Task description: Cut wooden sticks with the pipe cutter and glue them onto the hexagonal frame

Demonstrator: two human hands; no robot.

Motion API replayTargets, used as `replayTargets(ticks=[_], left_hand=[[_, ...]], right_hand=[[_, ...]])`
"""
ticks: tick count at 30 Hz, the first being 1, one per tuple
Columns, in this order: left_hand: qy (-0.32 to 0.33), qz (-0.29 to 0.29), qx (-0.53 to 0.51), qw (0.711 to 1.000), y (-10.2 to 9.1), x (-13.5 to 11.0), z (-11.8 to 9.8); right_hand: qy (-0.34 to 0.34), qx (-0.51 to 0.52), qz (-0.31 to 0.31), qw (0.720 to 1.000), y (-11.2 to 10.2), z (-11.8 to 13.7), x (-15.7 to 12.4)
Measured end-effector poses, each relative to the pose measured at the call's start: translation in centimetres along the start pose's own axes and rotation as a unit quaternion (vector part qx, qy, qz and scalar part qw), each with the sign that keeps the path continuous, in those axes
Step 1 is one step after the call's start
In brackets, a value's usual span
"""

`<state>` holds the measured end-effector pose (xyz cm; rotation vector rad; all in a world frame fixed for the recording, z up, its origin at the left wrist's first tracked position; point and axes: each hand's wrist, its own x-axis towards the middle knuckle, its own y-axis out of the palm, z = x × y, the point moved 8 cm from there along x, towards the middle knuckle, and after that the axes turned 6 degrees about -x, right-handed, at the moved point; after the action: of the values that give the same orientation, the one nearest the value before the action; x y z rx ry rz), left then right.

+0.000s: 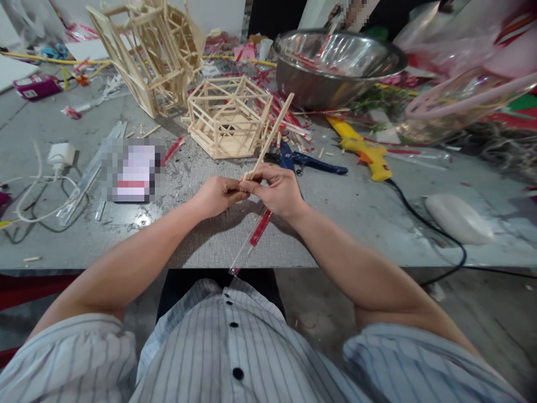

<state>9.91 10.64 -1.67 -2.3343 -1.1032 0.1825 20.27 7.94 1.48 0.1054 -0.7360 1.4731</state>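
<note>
Several thin wooden sticks (272,134) are pinched between my two hands, their long ends slanting up to the right. My left hand (216,196) closes on their lower ends. Over the same ends, my right hand (283,191) is closed with the thumb on top; the fingers partly hide the sticks. Below my right hand, a clear plastic sleeve with a red band (260,228) reaches past the table edge. Just beyond my hands lie dark blue hand cutters (316,163), partly covered by my right hand. Behind them stands a hexagonal stick frame (229,120).
A taller stick structure (146,56) stands at the back left. Further right are a steel bowl (302,87), a yellow glue gun (364,150) with a black cord and a white mouse-shaped object (459,218). A phone (133,173) and white charger (61,155) lie left.
</note>
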Motion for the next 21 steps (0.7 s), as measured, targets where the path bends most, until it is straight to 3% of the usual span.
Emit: replayTargets(ticks=[9, 16, 21], left_hand=[[-0.013, 0.036, -0.049, 0.998, 0.5, 0.3, 0.2], [-0.068, 0.050, -0.132, 0.988, 1.0, 0.2, 0.5], [-0.058, 0.053, -0.152, 0.985, 1.0, 0.1, 0.3]], right_hand=[[0.086, 0.011, 0.003, 0.996, 0.1, -1.5, 0.3], [0.152, 0.064, 0.000, 0.986, 0.0, -2.5, 0.2], [0.170, 0.096, -0.005, 0.981, 0.2, -2.8, 0.2]])
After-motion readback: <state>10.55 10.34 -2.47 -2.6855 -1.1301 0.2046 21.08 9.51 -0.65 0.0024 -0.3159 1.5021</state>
